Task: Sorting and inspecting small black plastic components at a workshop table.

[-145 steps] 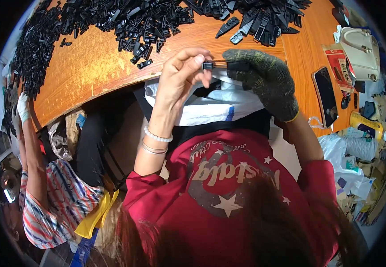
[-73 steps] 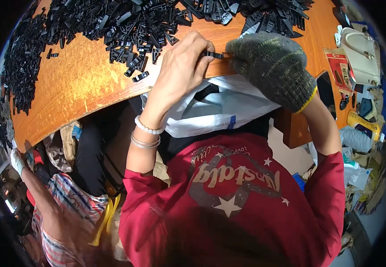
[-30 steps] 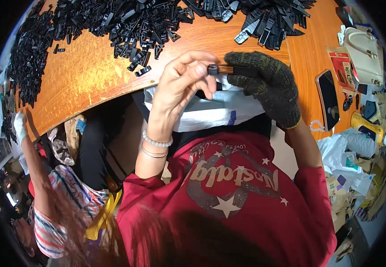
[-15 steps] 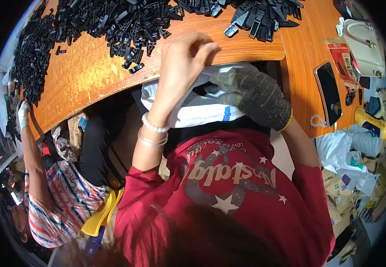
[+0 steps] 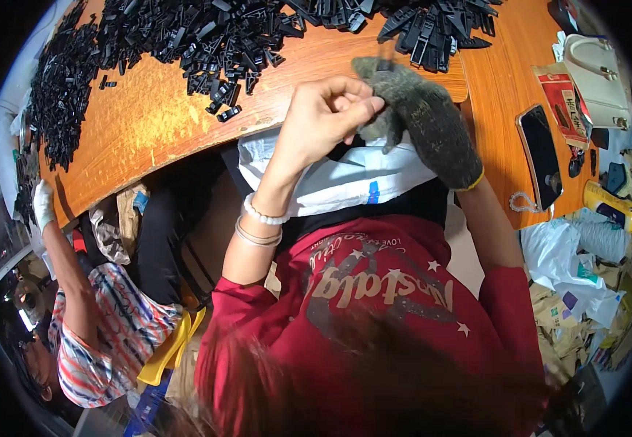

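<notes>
My left hand (image 5: 328,116), bare with bracelets at the wrist, is above the table's near edge. Its thumb and fingers are pinched together beside the other hand; what they hold, if anything, is hidden. My right hand (image 5: 432,120) wears a dark knitted glove with a yellow cuff. A small black plastic piece (image 5: 385,61) shows blurred at the glove's fingers, which are closed about it. Below both hands a white plastic sack (image 5: 330,191) lies open across my lap. Beyond them a pile of longer black plastic pieces (image 5: 425,40) lies on the table (image 5: 141,109).
Small black clips (image 5: 218,44) are heaped along the table's far side. At the right are a phone (image 5: 539,156), a red packet (image 5: 563,102) and a white handbag (image 5: 596,73). A co-worker's gloved hand (image 5: 43,202) is at the left edge.
My right hand has risen from the sack to above the table edge. The left hand has moved right and slightly nearer, so the two hands now meet.
</notes>
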Tool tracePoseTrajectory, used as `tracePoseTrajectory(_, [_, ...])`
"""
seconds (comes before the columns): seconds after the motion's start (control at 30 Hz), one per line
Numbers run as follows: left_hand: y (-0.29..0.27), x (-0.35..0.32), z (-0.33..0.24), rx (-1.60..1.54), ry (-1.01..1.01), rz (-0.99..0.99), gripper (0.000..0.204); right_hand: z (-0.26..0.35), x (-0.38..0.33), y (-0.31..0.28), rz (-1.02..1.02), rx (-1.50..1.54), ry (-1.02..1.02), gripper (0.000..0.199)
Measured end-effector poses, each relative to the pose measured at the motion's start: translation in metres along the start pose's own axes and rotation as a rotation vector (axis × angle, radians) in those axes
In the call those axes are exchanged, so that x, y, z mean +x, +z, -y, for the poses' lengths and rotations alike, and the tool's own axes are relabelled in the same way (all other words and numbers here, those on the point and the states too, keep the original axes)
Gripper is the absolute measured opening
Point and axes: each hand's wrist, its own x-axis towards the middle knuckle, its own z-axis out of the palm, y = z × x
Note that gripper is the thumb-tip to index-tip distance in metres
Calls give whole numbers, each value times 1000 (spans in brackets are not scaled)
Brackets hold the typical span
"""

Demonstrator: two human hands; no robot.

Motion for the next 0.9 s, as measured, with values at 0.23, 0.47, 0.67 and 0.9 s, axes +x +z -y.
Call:
tracePoseTrajectory(0.23, [-50, 31, -7, 1013, 615, -348, 15, 26, 17, 6, 96, -442, 116, 25])
tracePoseTrajectory(0.47, [-52, 61, -14, 1604, 854, -269, 7, 3, 12, -6, 38, -86, 243, 23])
tracePoseTrajectory(0.67, [-55, 52, -2, 1622, 815, -206, 7, -13, 14, -18, 167, -265, -4, 30])
tracePoseTrajectory(0.9, [-64, 53, -5, 1639, 727, -326, 6, -15, 14, -19, 203, -271, -21, 29])
